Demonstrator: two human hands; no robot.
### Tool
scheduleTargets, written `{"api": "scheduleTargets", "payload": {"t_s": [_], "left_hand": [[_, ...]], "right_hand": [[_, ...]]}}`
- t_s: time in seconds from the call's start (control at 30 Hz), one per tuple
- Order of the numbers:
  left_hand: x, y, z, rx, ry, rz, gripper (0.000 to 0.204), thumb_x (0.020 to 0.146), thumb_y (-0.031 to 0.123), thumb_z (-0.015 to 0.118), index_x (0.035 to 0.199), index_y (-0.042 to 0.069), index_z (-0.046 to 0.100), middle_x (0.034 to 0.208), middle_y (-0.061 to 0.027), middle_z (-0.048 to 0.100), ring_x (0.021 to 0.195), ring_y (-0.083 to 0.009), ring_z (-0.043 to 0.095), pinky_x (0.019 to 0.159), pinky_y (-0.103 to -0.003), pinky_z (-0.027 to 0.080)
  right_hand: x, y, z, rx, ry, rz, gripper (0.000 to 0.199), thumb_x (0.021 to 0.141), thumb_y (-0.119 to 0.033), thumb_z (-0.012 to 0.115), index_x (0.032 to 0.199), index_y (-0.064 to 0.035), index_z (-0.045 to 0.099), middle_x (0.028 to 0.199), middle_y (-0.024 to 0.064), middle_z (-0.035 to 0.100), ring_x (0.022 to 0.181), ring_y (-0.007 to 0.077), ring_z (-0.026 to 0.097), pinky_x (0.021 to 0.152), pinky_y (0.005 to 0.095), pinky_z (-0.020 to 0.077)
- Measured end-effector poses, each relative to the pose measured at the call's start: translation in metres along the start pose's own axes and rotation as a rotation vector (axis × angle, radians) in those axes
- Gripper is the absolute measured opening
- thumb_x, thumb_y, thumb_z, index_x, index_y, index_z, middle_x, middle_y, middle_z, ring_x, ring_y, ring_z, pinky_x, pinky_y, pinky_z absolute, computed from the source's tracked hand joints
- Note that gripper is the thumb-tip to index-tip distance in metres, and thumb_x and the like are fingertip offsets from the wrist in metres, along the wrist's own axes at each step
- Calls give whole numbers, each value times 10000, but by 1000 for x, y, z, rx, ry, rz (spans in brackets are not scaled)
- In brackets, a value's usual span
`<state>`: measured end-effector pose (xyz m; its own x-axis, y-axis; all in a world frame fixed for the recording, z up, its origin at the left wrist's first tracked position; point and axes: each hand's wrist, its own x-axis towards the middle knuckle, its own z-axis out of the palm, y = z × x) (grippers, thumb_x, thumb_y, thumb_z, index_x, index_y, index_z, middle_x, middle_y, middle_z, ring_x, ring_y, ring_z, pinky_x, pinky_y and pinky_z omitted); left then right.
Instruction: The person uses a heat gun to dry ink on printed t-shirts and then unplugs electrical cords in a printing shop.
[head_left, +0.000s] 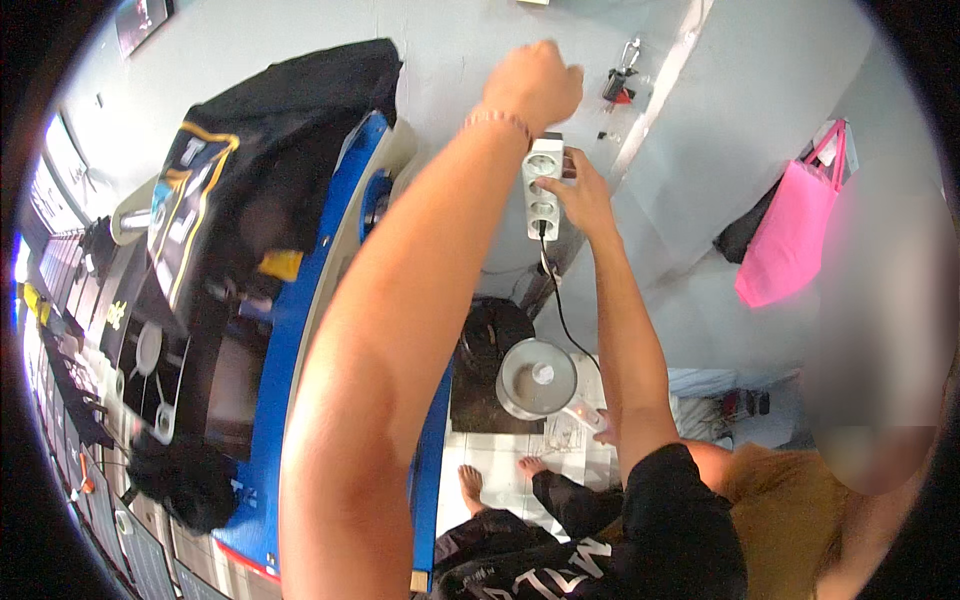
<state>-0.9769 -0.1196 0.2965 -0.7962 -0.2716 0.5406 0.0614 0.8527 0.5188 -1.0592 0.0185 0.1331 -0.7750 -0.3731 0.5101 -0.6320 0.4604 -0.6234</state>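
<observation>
My right hand [582, 195] is closed around the side of a white power strip [541, 212], its fingertips lying across the sockets. The strip stands upright against the grey wall, with a black plug [543, 229] in its lowest socket. Above the strip's top end, my left hand [535, 85] is curled close to the wall, a beaded bracelet on its wrist; what its fingers hold, if anything, is hidden. From the plug a black cable [562, 312] drops toward a pale round pot [538, 378] with a see-through lid. A co-worker's hand [604, 428] is at the pot's handle.
A blue cabinet [262, 420] with a black cloth [300, 120] over it stands at left. A pink bag [790, 235] hangs on the right wall, and a person in a brown top [790, 510] is close at my right. Below the pot are a dark box [490, 400] and white floor tiles.
</observation>
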Motion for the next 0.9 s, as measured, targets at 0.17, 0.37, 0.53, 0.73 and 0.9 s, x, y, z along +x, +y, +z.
{"api": "scheduleTargets", "payload": {"t_s": [0.17, 0.37, 0.53, 0.73, 0.9], "left_hand": [[-41, 36, -109, 212, 13, 82, 411, 900, 332, 583, 1026, -30, 732, 1124, -291, 685, 1072, -425, 670, 957, -495, 529], [-133, 64, -231, 437, 14, 379, 342, 917, 242, 557, 1007, -37, 733, 1050, -276, 702, 1017, -445, 670, 952, -465, 524], [-290, 63, -343, 619, 53, 399, 364, 949, 258, 550, 1169, -7, 668, 1194, -261, 652, 1133, -406, 631, 999, -465, 501], [-408, 18, -393, 803, 24, 413, 453, 987, 277, 542, 1363, 29, 591, 1368, -243, 592, 1271, -358, 585, 1055, -465, 472], [-509, 6, -433, 742, -56, 75, 423, 995, 354, 515, 1283, 84, 666, 1435, -171, 571, 1346, -367, 532, 1090, -533, 441]], "right_hand": [[-21, -13, 12, 54, -185, -120, 596, 788, -256, 835, 1287, -45, 584, 1184, 170, 709, 1101, 325, 678, 939, 415, 513], [-88, -18, -4, -260, -419, -66, 595, 789, -238, 821, 1318, -91, 594, 1170, 131, 708, 991, 293, 666, 856, 397, 510], [-159, -42, 32, -317, -511, -226, 604, 785, -229, 809, 1343, -167, 586, 1269, 107, 680, 1078, 356, 666, 874, 454, 525], [-257, -20, 44, -413, -539, -265, 532, 833, -174, 752, 1337, -180, 583, 1232, 119, 682, 1116, 354, 649, 908, 481, 530], [-275, -32, 84, -272, -434, -272, 493, 834, -162, 741, 1306, -161, 599, 1216, 111, 688, 1096, 360, 655, 886, 486, 538]]}}
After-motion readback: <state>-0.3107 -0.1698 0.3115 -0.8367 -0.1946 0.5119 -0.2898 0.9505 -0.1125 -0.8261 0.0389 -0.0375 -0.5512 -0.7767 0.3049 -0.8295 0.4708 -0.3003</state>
